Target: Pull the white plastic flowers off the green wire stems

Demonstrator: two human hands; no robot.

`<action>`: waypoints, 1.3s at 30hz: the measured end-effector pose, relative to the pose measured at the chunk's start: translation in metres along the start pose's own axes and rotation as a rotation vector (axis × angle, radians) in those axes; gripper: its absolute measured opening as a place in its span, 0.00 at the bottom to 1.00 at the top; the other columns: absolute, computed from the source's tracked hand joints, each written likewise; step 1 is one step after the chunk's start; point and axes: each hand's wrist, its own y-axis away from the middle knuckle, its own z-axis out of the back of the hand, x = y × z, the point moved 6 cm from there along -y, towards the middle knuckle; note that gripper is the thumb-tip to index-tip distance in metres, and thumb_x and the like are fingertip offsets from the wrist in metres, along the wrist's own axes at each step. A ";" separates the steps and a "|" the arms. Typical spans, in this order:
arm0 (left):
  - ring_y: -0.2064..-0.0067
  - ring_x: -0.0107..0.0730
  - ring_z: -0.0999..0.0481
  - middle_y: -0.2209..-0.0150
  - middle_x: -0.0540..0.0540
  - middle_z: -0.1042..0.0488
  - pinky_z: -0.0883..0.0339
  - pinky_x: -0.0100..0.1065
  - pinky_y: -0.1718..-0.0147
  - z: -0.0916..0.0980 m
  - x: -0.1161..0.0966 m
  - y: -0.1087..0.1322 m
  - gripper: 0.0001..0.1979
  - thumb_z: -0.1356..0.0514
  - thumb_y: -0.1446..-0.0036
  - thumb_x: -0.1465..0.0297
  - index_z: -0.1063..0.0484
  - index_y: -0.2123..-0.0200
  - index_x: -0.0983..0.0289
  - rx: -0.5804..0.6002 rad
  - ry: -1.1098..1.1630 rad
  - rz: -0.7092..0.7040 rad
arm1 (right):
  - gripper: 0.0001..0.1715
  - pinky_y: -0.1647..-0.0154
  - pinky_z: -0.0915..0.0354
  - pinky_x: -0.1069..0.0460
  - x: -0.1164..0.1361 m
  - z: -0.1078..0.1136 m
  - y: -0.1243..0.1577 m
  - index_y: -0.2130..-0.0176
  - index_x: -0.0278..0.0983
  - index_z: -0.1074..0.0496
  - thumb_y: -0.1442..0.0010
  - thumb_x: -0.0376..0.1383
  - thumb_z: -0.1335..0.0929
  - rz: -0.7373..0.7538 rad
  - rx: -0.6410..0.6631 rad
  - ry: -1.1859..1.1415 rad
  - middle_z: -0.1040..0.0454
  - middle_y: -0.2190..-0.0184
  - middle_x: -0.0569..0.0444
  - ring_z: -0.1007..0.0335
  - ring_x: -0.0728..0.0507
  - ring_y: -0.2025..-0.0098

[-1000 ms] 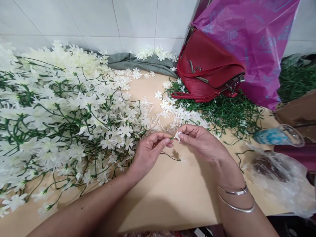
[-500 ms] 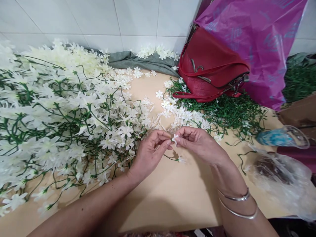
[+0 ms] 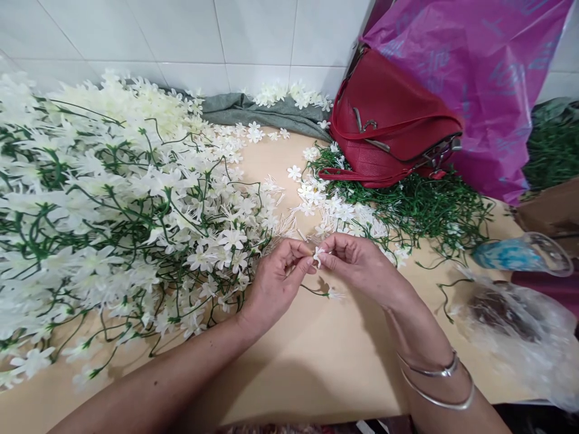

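Observation:
Between my two hands is a small white artificial flower (image 3: 318, 257), its petals facing my right side. My left hand (image 3: 281, 278) is closed in a pinch at the flower's base; a green stem (image 3: 315, 292) with white stamens at its tip sticks out below these fingers. From the other side, my right hand (image 3: 355, 262) pinches at the flower, thumb and forefinger closed by its petals. What exactly lies between the right fingertips is partly hidden. A big heap of white flowers on green stems (image 3: 149, 223) lies beside my left hand.
Loose white blossoms and stamens (image 3: 339, 211) lie beyond my hands, near green stems (image 3: 434, 208). A red handbag (image 3: 393, 114) stands behind, against a purple plastic bag (image 3: 484, 90). At right are a plastic cup (image 3: 511, 254) and a clear plastic bag (image 3: 538, 337). Grey cloth (image 3: 253, 111) lines the tiled wall.
The flower has shifted slightly left, closer to my left fingertips, and its petals are turned a little differently. Both hands keep their pinch; the whole view has moved slightly.

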 end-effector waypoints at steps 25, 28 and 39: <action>0.66 0.31 0.17 0.69 0.52 0.18 0.27 0.31 0.64 -0.002 -0.011 0.001 0.08 0.42 0.30 0.67 0.27 0.63 0.63 0.018 -0.207 -0.065 | 0.21 0.69 0.38 0.52 -0.002 0.004 -0.001 0.69 0.36 0.25 0.44 0.50 0.23 -0.071 -0.024 -0.097 0.28 0.74 0.57 0.35 0.48 0.71; 0.66 0.31 0.17 0.70 0.52 0.18 0.28 0.31 0.63 -0.002 -0.010 0.002 0.08 0.42 0.30 0.67 0.27 0.62 0.63 0.025 -0.225 -0.067 | 0.20 0.70 0.40 0.53 -0.003 0.005 -0.001 0.68 0.36 0.25 0.43 0.50 0.23 -0.067 -0.028 -0.067 0.29 0.74 0.58 0.37 0.49 0.72; 0.67 0.30 0.17 0.70 0.50 0.18 0.29 0.31 0.64 -0.002 -0.012 0.003 0.07 0.43 0.29 0.69 0.29 0.63 0.62 0.038 -0.320 -0.097 | 0.20 0.70 0.41 0.53 -0.004 0.003 0.001 0.68 0.36 0.26 0.42 0.50 0.24 -0.101 0.007 0.008 0.29 0.74 0.57 0.37 0.49 0.72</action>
